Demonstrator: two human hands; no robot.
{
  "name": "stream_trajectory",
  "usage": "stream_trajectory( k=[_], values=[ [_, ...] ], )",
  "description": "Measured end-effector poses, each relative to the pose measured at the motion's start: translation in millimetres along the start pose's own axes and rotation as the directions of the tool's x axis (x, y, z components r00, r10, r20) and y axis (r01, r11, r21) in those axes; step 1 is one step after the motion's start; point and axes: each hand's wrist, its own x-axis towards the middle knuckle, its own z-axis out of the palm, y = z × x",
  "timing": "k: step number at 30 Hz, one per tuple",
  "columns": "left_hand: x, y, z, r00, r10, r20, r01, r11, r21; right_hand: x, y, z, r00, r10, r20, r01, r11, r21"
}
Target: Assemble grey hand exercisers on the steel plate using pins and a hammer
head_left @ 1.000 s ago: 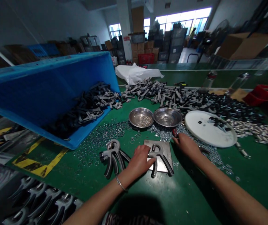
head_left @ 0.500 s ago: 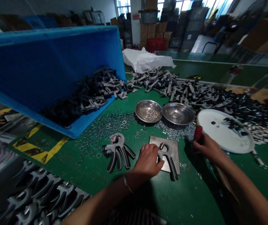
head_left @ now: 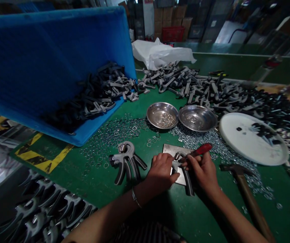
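On a metal plate (head_left: 168, 149), my left hand (head_left: 160, 170) is closed on a grey-and-black hand grip (head_left: 188, 184) with a coil spring. My right hand (head_left: 204, 172) grips a red-handled screwdriver (head_left: 202, 149), its shaft reaching over the head of that hand grip. Two more hand grips (head_left: 128, 160) lie close together to the left of the plate. To the right of my right hand, a hammer (head_left: 248, 195) rests on the green table.
A tipped blue crate (head_left: 104, 40) with grey parts stands at left. Two steel bowls (head_left: 162, 114) (head_left: 198, 118) and a white lid (head_left: 251, 138) lie beyond my hands. Scattered washers (head_left: 124, 131), a pile of grey parts (head_left: 180, 79) and a hammer surround them.
My right hand has moved left from beside the white lid to the hand grip, with the red-handled screwdriver in it. The hammer now shows fully. My left hand stays nearly in place; the view has tilted down.
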Motion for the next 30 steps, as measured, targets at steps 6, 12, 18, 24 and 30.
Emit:
stream_trajectory(
  k=[6, 12, 18, 24, 30],
  values=[
    [0, -1, -0.4, 1.000, -0.013, 0.020, 0.013, 1.000, 0.007, 0, -4, 0, 0.999, -0.041, 0.008, 0.042, 0.991, -0.129],
    [0, 0, -0.2, 0.999, -0.012, 0.034, 0.012, 1.000, 0.022, -7, 1, 8, 0.993, -0.116, -0.005, 0.106, 0.928, -0.358],
    [5, 4, -8.1, 0.993, -0.044, 0.109, 0.040, 0.998, 0.042, 17, -21, 12, 0.970, -0.014, 0.244, 0.036, 0.996, -0.087],
    [-1, 11, -5.9, 0.988, -0.083, 0.133, 0.075, 0.995, 0.064, 39, -14, -28, 0.919, 0.079, 0.386, -0.072, 0.997, -0.031],
    [22, 8, -57.0, 0.995, 0.061, 0.077, -0.070, 0.990, 0.119, 67, 2, -105, 0.927, -0.225, 0.301, 0.375, 0.593, -0.712]
  ],
)
